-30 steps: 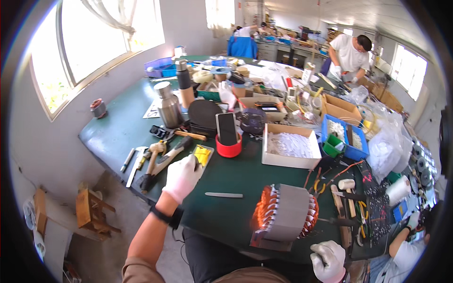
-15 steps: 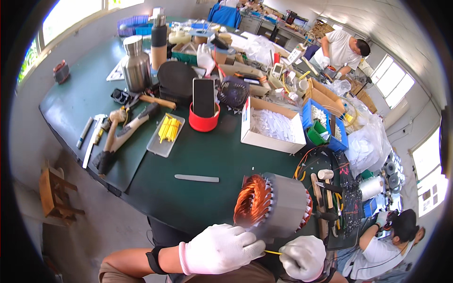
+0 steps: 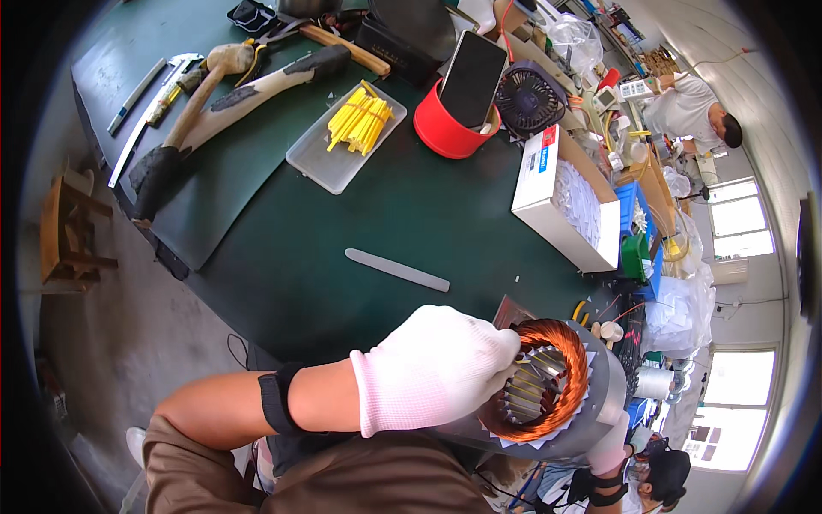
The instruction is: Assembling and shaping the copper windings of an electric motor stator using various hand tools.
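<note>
A motor stator [image 3: 610,385] with a grey metal body and a ring of copper windings [image 3: 567,377] stands at the table's near edge. Its open bore is turned toward me, with pale strips lining the slots. My left hand [image 3: 445,364], in a white glove, is closed at the left rim of the windings; whatever its fingertips pinch is hidden. On the far right side of the stator, my gloved right hand [image 3: 610,445] shows only in part, its fingers hidden by the metal body. A flat grey strip tool [image 3: 396,270] lies on the green table beyond my left hand.
A clear tray [image 3: 330,163] carries a bundle of yellow sticks [image 3: 360,120]. Close by are a red round holder [image 3: 454,128] with a phone, a small fan [image 3: 529,94], and a white box [image 3: 561,210] of paper pieces. Mallets [image 3: 193,111] lie left. Two people work at right.
My view has swung and the stator has turned its bore toward me. My left hand has moved up to the windings, my right behind the stator. The yellow strip between them is out of sight.
</note>
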Available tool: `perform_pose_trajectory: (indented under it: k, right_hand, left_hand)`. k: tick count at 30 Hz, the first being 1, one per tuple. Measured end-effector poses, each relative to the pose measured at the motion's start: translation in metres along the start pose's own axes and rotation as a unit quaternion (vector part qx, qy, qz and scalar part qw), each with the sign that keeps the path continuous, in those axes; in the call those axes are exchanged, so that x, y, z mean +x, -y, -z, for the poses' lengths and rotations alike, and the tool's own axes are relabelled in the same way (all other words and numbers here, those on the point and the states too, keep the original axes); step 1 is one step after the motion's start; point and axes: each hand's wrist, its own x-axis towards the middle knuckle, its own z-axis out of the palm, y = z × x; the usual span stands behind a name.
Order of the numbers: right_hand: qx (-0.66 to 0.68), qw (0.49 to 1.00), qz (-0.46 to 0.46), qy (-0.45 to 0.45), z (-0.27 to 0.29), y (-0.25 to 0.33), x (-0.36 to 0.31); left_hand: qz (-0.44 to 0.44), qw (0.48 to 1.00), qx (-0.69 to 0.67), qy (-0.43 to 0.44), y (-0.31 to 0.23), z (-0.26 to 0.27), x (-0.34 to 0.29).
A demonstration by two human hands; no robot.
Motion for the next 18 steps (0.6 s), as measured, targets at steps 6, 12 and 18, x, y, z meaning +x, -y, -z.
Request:
perform_pose_trajectory:
  k: [6, 12, 18]
  right_hand:
    - [-0.031, 0.999, -0.002, -0.024, -0.004, 0.013, -0.010]
    - [-0.099, 0.995, 0.015, 0.007, 0.015, 0.049, -0.003]
    - [-0.145, 0.983, 0.106, 0.034, 0.018, 0.058, 0.007]
  left_hand:
    - [0.002, 0.999, 0.002, 0.042, 0.008, -0.013, 0.006]
    - [0.009, 0.989, 0.068, 0.128, -0.005, -0.007, 0.017]
    - [0.031, 0.978, 0.089, 0.185, -0.012, 0.003, 0.029]
